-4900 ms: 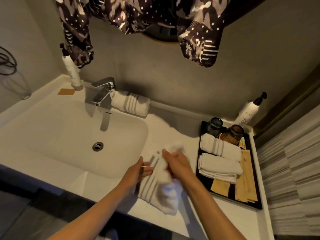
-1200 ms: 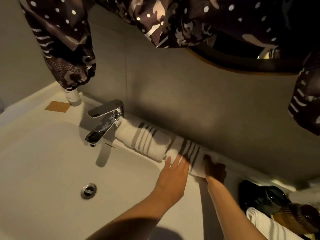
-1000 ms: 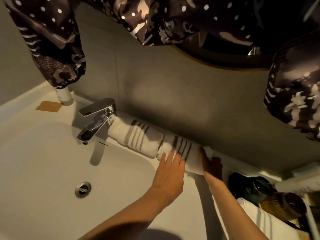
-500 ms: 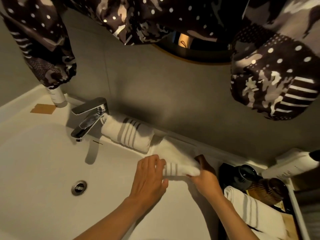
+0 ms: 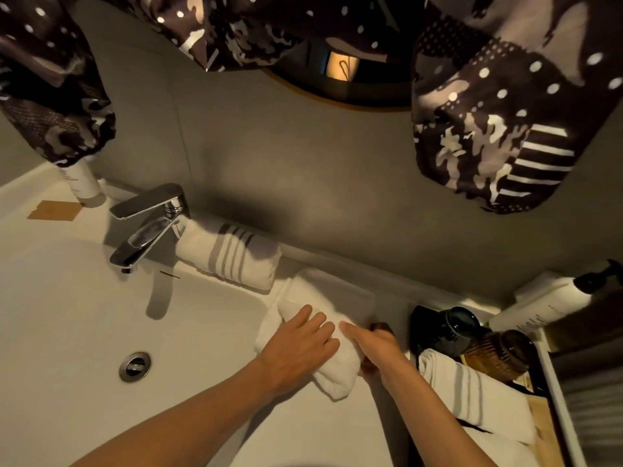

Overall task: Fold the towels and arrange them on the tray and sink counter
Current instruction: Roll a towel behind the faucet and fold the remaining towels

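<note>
A white towel (image 5: 332,372) lies loosely folded on the sink counter (image 5: 313,429), at the basin's right corner, with one part spread back toward the wall. My left hand (image 5: 300,343) rests flat on top of it, fingers apart. My right hand (image 5: 374,345) holds the towel's right side, one finger laid over it and the others curled in shadow. A rolled striped towel (image 5: 229,257) sits against the wall beside the faucet (image 5: 148,227). On the black tray (image 5: 558,423) at the right lie folded striped towels (image 5: 472,389).
At the tray's far end stand a dark cup (image 5: 455,323) and a brown jar (image 5: 502,353), with a pump bottle (image 5: 546,306) behind them. A second bottle (image 5: 86,183) stands at the back left. Patterned fabric (image 5: 499,129) hangs overhead. The basin (image 5: 84,315) fills the left.
The second towel has come away from the wall toward the basin's corner and loosened; its stripes no longer show. My left hand went from gripping it to lying flat on it.
</note>
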Available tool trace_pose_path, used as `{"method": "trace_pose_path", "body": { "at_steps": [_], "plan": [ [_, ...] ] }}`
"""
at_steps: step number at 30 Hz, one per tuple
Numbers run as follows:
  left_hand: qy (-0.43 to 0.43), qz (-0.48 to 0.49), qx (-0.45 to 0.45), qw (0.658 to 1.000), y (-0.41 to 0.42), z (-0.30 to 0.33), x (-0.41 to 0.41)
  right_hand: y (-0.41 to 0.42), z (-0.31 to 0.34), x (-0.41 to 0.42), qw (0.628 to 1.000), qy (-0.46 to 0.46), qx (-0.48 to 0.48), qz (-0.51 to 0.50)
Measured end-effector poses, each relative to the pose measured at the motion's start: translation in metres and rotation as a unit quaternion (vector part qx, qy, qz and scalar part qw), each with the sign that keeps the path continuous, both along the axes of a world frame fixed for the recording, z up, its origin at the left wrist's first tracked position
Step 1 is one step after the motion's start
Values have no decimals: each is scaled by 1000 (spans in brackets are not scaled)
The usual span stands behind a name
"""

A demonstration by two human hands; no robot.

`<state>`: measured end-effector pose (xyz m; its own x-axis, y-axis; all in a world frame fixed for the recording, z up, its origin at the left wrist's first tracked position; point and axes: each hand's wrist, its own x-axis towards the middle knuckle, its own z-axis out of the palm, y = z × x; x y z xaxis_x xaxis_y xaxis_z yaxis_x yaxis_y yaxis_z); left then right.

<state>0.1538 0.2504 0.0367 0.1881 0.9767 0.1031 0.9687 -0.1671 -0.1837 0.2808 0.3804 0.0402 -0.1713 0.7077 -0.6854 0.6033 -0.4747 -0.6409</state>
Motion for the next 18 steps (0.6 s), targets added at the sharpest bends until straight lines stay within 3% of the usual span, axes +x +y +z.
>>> {"method": "trace_pose_path", "body": {
  "at_steps": [1,4,7,11,15,17,18],
  "plan": [
    [4,-13,13,1000,6,1,-2,0,-3,-4,1000,12,-12,-11],
    [-23,14,15,1000,22,5,-10,6,-16,-14,995,72,67,-25],
    [-72,75,-1,995,21,-1,-13,8,-20,-23,989,52,138,-25],
    [-151,99,-10,984,3,-16,-13,14,3,-21,980,57,182,56],
    [-336,131,-82,929,-18,-21,-24,17,13,-7,978,15,185,97],
    [-409,130,-94,899,-23,-11,-28,8,11,3,962,-39,191,193],
    [-414,125,-91,897,-26,-4,-27,2,9,8,935,-52,239,258]
  ]
}}
